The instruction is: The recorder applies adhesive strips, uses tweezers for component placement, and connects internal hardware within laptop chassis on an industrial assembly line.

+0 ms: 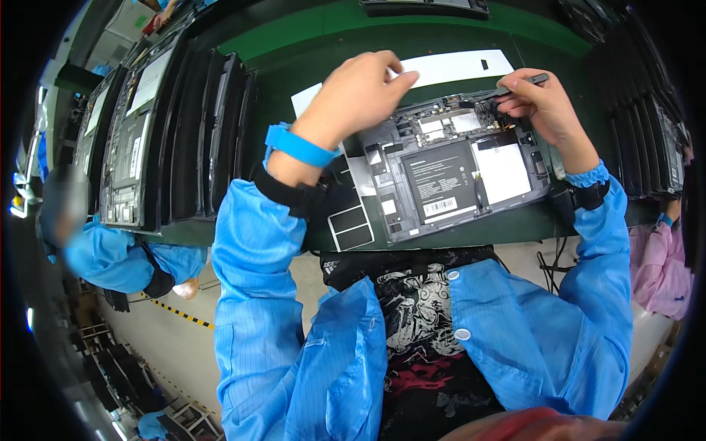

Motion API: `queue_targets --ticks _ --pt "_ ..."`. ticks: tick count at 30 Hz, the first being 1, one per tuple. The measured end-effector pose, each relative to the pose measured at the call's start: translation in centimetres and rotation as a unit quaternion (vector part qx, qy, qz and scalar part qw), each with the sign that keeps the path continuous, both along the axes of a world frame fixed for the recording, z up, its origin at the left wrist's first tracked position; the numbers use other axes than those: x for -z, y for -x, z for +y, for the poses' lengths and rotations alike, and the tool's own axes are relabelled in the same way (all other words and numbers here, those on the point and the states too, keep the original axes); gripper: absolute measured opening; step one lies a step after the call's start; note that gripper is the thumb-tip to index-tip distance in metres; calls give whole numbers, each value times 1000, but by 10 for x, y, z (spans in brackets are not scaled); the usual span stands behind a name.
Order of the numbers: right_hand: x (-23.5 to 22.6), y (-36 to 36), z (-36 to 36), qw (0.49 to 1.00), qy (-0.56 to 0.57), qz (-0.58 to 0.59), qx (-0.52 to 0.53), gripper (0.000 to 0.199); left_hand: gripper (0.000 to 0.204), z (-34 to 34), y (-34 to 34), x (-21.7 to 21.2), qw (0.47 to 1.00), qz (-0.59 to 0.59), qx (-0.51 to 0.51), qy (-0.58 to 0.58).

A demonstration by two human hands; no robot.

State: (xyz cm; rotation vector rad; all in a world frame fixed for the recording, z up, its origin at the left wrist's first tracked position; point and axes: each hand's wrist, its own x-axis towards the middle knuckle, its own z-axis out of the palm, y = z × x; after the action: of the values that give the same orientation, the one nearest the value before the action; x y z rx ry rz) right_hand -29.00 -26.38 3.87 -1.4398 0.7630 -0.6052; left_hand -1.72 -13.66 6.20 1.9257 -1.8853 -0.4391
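An opened tablet or laptop chassis (393, 195) lies in front of me, tilted a little on the bench. Inside it sit a black battery pack (443, 180), a white panel (504, 167) beside it and a circuit board (460, 121) along the far side. My right hand (540, 103) pinches dark tweezers (540, 79), their tips pointing left over the board's far right edge. Above the chassis's far left corner is my left hand (360, 92), thumb and forefinger apart, nothing visible between them; its other fingers are partly hidden. A white sheet (456, 70) lies behind, partly under that hand.
Several similar chassis (136, 147) stand upright in a row on the left, and another stack (647, 132) is on the right. Black pieces with white borders (351, 226) lie left of the chassis. Other people, one in a blue sleeve (110, 253), one in pink (658, 268), are at either side.
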Motion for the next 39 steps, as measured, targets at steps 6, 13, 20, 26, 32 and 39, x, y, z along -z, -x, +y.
queue_targets --ticks 6,13,20,26,32,39 --pt "9 -16 -6 996 -40 -40 -69 23 29 -4 39 6 979 169 46 -109" --pt "11 -16 -4 997 -31 -36 -66 21 20 -10 40 14 964 237 26 -121" --pt "15 -21 0 998 50 1 -47 19 28 -14 48 13 978 165 -39 -122" --pt "16 -22 2 998 58 -6 -36 18 31 -17 49 17 983 135 -66 -107" --pt "17 -22 3 997 68 5 -33 18 30 -18 57 17 986 102 -90 -97" --pt "16 -22 5 996 81 4 -32 18 31 -22 60 9 983 93 -104 -123"
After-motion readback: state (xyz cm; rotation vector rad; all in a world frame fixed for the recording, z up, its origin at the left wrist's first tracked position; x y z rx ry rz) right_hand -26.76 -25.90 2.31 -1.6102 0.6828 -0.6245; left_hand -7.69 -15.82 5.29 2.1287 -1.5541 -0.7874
